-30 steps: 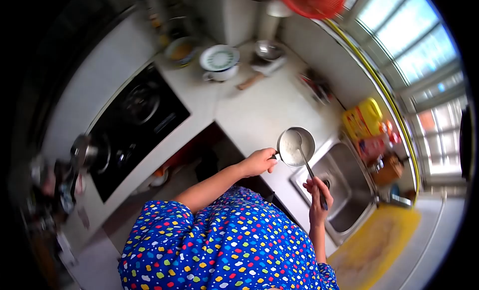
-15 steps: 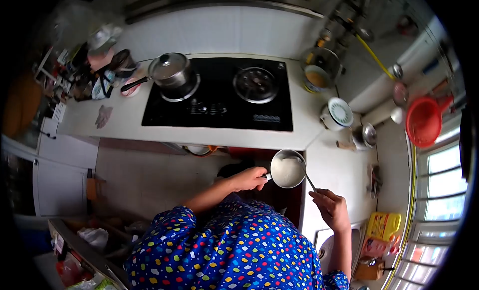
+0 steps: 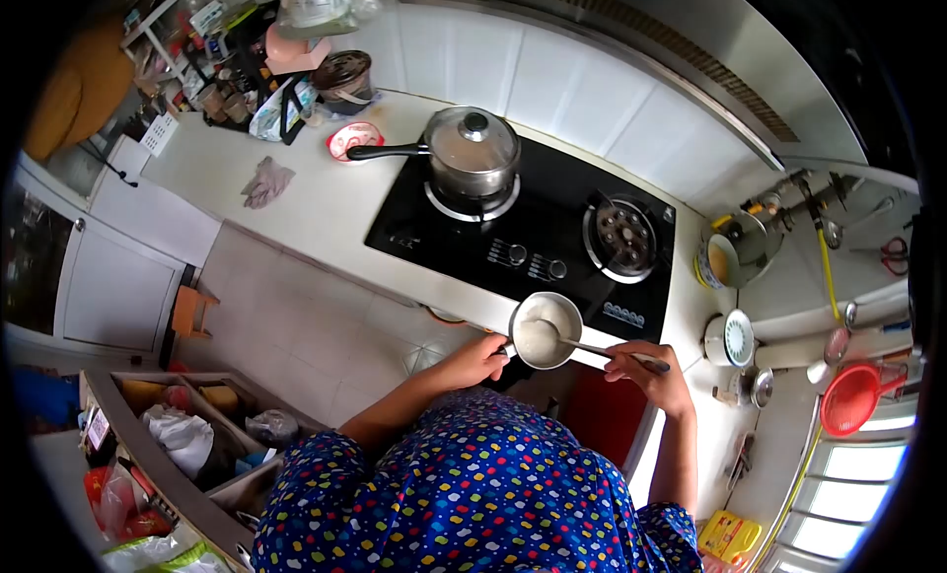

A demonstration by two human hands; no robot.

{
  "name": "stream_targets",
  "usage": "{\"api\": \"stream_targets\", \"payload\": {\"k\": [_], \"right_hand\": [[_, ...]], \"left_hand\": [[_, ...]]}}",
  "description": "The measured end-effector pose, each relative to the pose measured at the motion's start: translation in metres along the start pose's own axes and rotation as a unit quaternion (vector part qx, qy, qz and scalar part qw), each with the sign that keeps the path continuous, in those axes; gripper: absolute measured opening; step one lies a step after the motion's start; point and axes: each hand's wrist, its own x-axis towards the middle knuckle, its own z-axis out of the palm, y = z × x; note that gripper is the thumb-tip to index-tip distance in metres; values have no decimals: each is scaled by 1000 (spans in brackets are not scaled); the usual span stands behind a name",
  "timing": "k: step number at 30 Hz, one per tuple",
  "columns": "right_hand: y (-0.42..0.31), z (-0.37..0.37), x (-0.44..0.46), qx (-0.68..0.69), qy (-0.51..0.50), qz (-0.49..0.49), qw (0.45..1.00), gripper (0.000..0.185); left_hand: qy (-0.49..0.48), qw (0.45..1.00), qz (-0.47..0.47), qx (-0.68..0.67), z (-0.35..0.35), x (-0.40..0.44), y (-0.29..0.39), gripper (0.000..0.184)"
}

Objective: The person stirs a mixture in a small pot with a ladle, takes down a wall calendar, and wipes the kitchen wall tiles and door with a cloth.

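My left hand [image 3: 477, 362] is closed around the handle of a small metal pot [image 3: 575, 313] holding a whitish mixture [image 3: 536, 344]. In my right hand [image 3: 643, 374] is a metal spoon [image 3: 589, 348], its bowl dipped into that mixture. The pot hangs just in front of the counter edge, close to the cooktop [image 3: 543, 240]. A lidded saucepan [image 3: 472, 159] with a long black handle stands on the left burner. The right burner [image 3: 623, 236] has nothing on it.
A red-rimmed bowl [image 3: 353, 139] and a crumpled grey cloth [image 3: 266, 182] lie on the counter left of the cooktop. To the right stand a white pot with a pale green strainer [image 3: 736, 337] and a yellow-rimmed container [image 3: 717, 261]. A red colander [image 3: 850, 399] hangs by the window. An open drawer unit [image 3: 197, 415] is at lower left.
My view has turned left, towards the cooktop. The pot has come nearer the stove, and the spoon has swung from steep to nearly level, with its bowl still in the mixture.
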Motion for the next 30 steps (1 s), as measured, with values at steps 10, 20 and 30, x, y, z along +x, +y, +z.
{"api": "stream_targets", "payload": {"k": [10, 20, 30], "right_hand": [[-16, 58, 74, -71, -121, -303, 943, 31], [-50, 141, 146, -96, -145, -401, 899, 29], [-105, 245, 219, -105, -117, -420, 894, 32]], "left_hand": [[227, 966, -33, -120, -30, -52, -3, 18], [398, 897, -59, -183, -113, -85, -4, 16], [391, 909, -40, -138, -262, -86, -20, 15]]}}
